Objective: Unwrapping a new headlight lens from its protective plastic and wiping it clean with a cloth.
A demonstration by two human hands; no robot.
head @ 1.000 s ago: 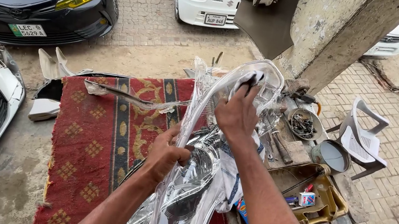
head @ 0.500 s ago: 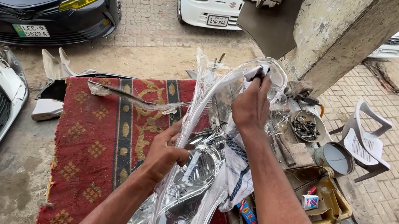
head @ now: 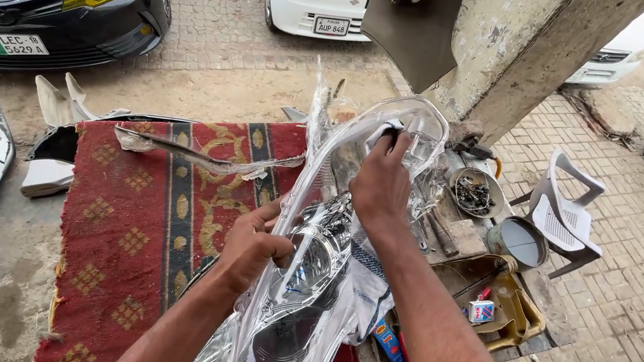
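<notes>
Red patterned rug (head: 132,237) spread flat over the paving as a soft bed for parts, a strip of crumpled clear film (head: 196,157) near its far edge. Left hand (head: 255,248) clamped around the rim of a chrome-lined headlight (head: 305,290), seemingly to steady it above the rug's right edge. Right hand (head: 380,183) pinching a white cloth (head: 385,133) against the smooth clear lens, apparently wiping. Beyond, a round tin of metal bits (head: 475,192) and a white plastic chair (head: 562,215)
</notes>
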